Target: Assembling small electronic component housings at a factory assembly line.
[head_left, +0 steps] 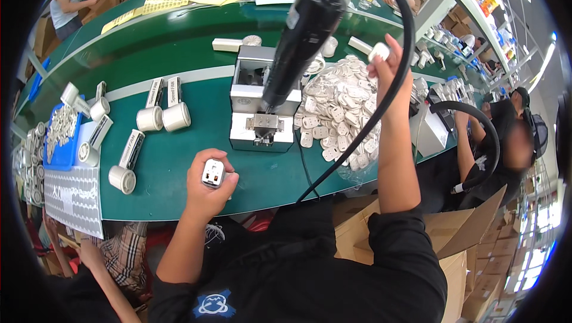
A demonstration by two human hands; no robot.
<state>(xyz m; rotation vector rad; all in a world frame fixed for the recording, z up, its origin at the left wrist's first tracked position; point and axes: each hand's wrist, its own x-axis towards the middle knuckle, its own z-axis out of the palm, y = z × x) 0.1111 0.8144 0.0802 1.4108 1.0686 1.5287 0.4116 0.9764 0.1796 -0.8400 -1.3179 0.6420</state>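
My left hand (205,187) is closed around a white handheld fan handle (213,172). Its open end faces up, with dark slots and a little brass colour inside; the rest is hidden by my fingers. My right hand (391,68) is raised at the far right and pinches a small white plastic cover (379,53). Below that hand lies a large heap of similar white covers (339,108) on clear plastic. Between my hands stands a grey bench fixture (262,99) with a metal clamp (265,123). A black electric screwdriver (301,43) hangs tilted over it, touching neither hand.
A thick black cable (411,25) loops down past my right forearm. Several white fans (124,179) lie on the green bench (173,195) to the left, beside a blue tray (62,156) of small parts. Cardboard boxes (444,227) stand at lower right. Other people sit at both sides.
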